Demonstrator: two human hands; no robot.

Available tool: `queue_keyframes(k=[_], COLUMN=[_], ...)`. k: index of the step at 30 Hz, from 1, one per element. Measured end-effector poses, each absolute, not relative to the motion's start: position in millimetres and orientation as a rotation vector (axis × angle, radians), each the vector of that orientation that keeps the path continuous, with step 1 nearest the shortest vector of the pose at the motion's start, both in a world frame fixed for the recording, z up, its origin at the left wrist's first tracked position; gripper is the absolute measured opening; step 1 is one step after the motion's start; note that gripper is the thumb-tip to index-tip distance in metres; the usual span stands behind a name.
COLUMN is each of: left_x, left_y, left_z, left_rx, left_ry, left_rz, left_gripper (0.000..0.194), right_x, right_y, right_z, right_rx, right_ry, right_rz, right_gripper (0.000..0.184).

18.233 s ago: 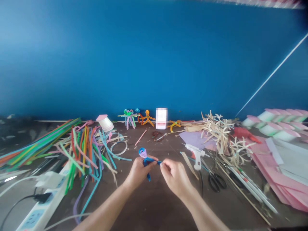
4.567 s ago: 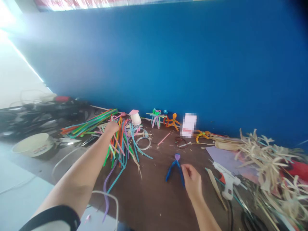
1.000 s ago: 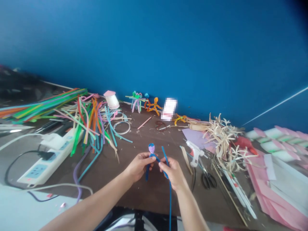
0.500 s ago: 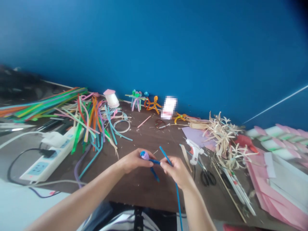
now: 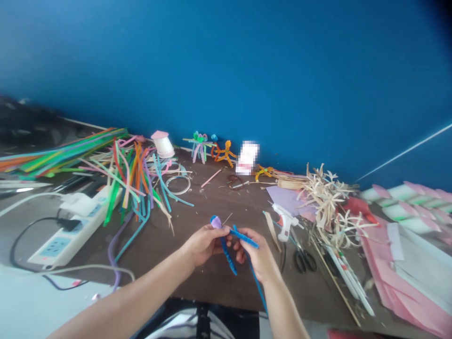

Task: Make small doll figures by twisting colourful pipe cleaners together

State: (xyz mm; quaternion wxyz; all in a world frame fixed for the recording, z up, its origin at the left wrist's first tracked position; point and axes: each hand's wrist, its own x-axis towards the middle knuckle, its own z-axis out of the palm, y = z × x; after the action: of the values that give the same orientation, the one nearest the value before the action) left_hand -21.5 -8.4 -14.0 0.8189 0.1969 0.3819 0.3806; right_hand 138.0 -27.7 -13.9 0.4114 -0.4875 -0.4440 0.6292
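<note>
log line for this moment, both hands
left hand: holds blue pipe cleaner figure, purple head | right hand: holds blue pipe cleaner | nearby: hot glue gun, scissors

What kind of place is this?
Probably a handicraft workbench or workshop: a heap of coloured pipe cleaners, a hot glue gun, and small finished pipe-cleaner figures standing by the blue wall.

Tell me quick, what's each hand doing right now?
Left hand: closed, holding a blue pipe-cleaner figure with a purple head.
Right hand: closed, holding a blue pipe cleaner.
</note>
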Motion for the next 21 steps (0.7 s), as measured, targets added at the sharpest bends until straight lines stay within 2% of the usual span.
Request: queue_keyframes(k=[4,11,16,21], left_x=[-18.6,-16.0,-11.1,-10.3], left_y=[-10.4,-14.4,-18.9,-21.6], left_z=[-13.9,-14.6,-17.7,-18.3], left_rx=[0.367,0.351,0.370,0.390], left_ry=[0.726,0.679,0.682,0.726], left_rz=[0.835,0.857,0.919,0.930], left_gripper=[0.012,0.010,0.009,0.021], right_x=[132.6,128.4,125.0,122.8], right_y=[-31.4,-35.3,-37.2,-35.5], right_z=[-12.8,-16.1,-14.9,-15.0], right_rx=[-1.230,-1.185,-1.249,-1.303], right_ry=[-1.114,-1.123,-1.118,-1.070], right_rz=[1.474,1.499,1.425,1.383], right_gripper=[0.014,0.010,0.017,0.021])
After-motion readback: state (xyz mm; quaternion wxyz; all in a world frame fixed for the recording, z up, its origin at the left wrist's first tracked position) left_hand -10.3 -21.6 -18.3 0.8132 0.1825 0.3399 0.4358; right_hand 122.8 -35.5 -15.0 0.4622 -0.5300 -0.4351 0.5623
